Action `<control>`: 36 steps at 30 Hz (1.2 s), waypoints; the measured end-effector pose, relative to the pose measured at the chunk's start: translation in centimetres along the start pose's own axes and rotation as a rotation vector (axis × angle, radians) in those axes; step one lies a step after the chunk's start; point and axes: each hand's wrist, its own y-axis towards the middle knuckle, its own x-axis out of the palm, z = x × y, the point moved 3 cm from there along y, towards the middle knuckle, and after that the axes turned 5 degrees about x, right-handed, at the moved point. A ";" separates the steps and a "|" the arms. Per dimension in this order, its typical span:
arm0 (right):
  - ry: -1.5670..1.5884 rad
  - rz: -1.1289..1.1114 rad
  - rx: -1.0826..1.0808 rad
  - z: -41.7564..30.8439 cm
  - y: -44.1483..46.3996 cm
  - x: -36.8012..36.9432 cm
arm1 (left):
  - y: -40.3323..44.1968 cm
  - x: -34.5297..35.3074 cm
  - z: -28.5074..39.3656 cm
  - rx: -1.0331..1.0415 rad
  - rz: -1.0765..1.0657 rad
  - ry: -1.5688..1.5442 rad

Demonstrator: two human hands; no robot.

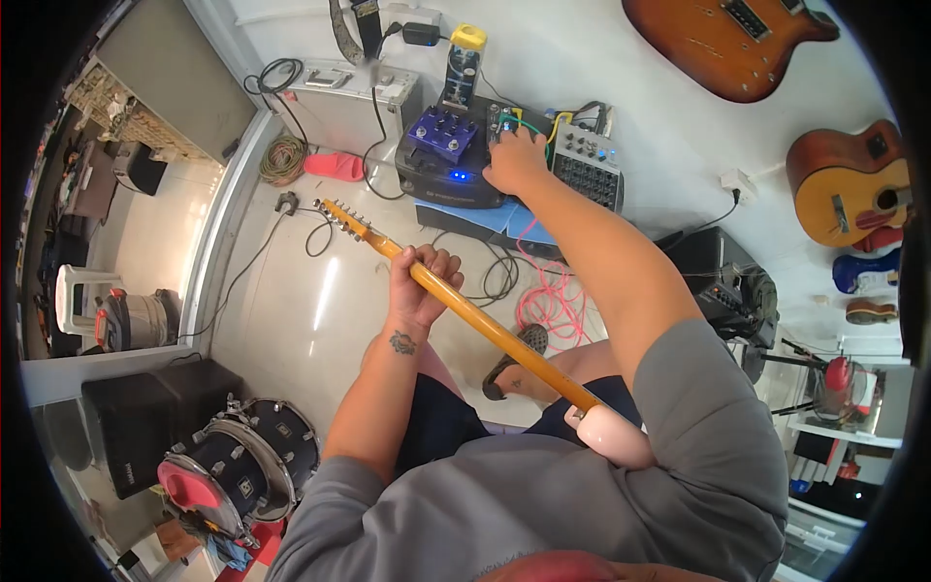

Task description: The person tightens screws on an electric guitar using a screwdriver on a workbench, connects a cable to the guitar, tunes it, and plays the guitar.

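Left grip — one guitar neck

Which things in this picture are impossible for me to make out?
In the head view:
Guitar: most of its body, hidden by the shirt.
Right hand: what its fingers touch, hidden by the hand itself.
Brown guitar: part of it, cut off by the top edge.
Mixer: labels, too small.

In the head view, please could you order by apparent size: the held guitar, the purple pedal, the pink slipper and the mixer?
1. Held guitar, also the closest
2. Mixer, partly covered
3. Purple pedal
4. Pink slipper
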 end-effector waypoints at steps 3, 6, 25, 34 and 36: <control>-0.036 -0.051 -0.011 -0.5 0.4 -0.3 | 0.6 -0.8 0.2 0.012 0.015 -0.008; -0.011 -0.132 0.040 0.0 1.4 -1.8 | 0.7 -1.0 0.4 -0.007 0.020 0.003; 0.054 -0.179 0.255 3.0 11.3 -1.8 | 2.8 -4.4 -1.0 -0.106 0.049 -0.057; 0.201 -0.158 0.223 5.2 9.6 -1.9 | 3.0 -3.6 -1.3 -0.103 0.009 -0.034; 0.144 -0.192 0.182 4.6 9.1 -1.5 | 3.0 -3.4 -1.6 -0.104 -0.007 -0.024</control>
